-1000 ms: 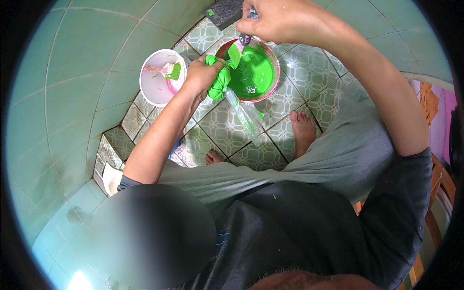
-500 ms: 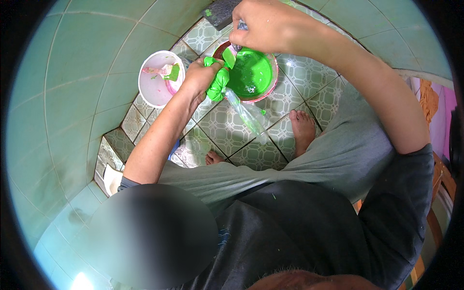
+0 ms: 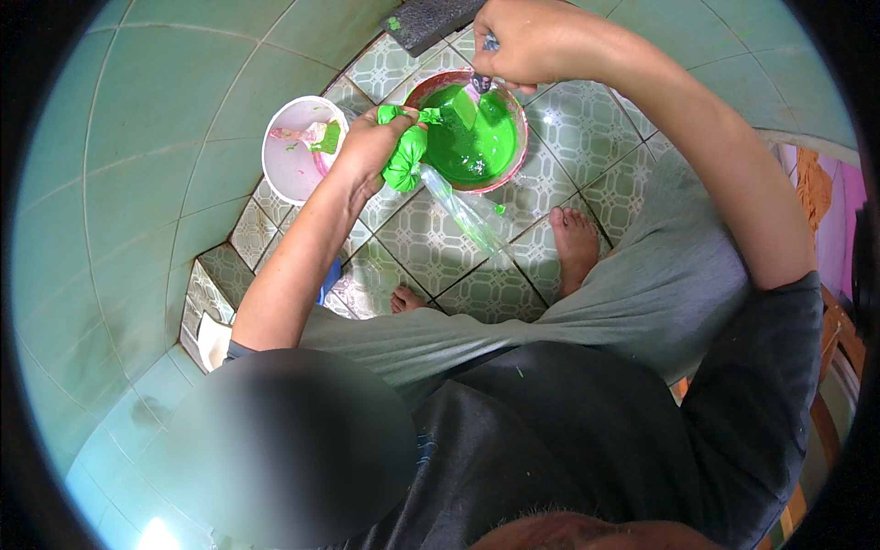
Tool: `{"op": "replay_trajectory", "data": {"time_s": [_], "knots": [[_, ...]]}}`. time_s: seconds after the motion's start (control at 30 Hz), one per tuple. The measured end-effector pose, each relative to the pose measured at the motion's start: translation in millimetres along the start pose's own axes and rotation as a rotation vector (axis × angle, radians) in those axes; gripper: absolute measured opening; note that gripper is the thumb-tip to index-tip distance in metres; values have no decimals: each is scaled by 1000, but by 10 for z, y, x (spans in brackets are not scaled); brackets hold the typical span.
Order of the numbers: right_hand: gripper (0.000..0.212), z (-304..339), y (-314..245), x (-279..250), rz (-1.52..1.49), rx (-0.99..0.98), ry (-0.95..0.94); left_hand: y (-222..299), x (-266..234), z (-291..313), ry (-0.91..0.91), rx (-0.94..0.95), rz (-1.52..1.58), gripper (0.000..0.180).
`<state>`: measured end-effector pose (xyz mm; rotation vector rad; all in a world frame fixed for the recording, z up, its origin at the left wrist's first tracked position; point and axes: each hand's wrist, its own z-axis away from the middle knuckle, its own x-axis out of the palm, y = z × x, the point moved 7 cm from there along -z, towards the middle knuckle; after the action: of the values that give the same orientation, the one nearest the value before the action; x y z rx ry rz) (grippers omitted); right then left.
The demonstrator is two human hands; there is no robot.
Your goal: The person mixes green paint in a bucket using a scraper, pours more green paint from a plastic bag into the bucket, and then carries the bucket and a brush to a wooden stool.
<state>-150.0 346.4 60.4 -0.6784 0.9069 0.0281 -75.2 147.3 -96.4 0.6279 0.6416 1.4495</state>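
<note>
A shallow reddish bowl (image 3: 524,147) of bright green liquid stands on the tiled floor. Over it, my right hand (image 3: 527,44) is closed on the handle of a flat brush (image 3: 466,108) whose wide green end hangs above the liquid or touches it; I cannot tell which. At the bowl's left side my left hand (image 3: 370,145) grips a bunched, glossy green bundle (image 3: 403,163), cloth-like, with a corner sticking out toward the bowl. From its lower end trails a strip of clear plastic (image 3: 463,213) smeared with green.
To the left, a white bucket (image 3: 282,172) holds another brush (image 3: 316,136) with a pink handle and green end. A dark block (image 3: 423,26) lies behind the bowl. Green tiled walls (image 3: 137,137) rise close by; my bare feet (image 3: 574,246) are on the floor tiles.
My right hand has moved right with the brush, farther from the bundle and over the middle of the bowl. The left hand and bundle have shifted slightly left.
</note>
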Motion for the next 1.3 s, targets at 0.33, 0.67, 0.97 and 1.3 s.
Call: {"op": "replay_trajectory", "data": {"time_s": [0.33,0.67,0.97,1.3], "knots": [[36,-47,31,490,198,-146,-153,64,-2,41,63,43,106,25],[35,5,-165,502,197,-144,-118,-39,42,-58,90,167,-168,17],[33,-113,-190,626,180,-176,-104,-43,-126,-85,223,246,-590,28],[27,-231,-303,614,88,-261,0,72,-124,-26,232,293,-796,34]]}}
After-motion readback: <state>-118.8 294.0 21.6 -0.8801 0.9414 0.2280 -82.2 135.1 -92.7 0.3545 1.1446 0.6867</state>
